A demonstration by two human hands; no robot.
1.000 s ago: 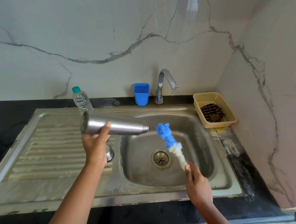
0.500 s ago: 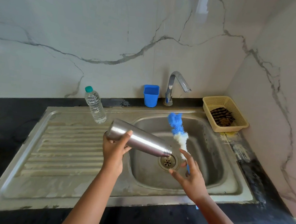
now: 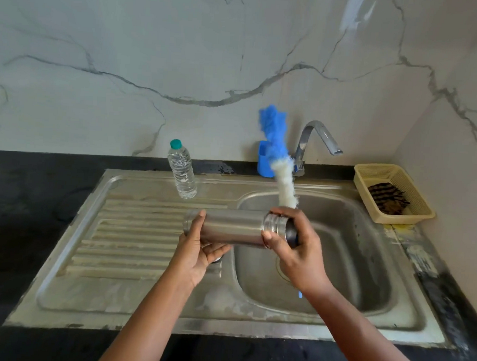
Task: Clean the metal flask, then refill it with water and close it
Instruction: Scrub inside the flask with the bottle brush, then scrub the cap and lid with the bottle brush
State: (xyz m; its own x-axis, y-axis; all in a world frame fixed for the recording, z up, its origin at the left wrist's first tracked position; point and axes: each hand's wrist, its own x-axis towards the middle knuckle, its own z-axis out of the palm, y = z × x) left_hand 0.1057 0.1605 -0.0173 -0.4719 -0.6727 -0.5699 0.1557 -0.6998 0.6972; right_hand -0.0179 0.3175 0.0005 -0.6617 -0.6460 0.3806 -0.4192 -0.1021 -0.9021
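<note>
Flask [image 3: 228, 230] gripped sideways by both hands, left hand [image 3: 196, 250] at base, right hand [image 3: 297, 251] at neck also pinching the brush [image 3: 277, 160]; angle bristles into the mouth.

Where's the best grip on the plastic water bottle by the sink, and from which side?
Take the water bottle round its ribbed middle, coming from the front or its left side. It stands upright on the sink's draining board, apart from other things; the body is widest there, and the teal cap is narrow. The flask, held in both hands, partly blocks the right-hand approach.
</note>
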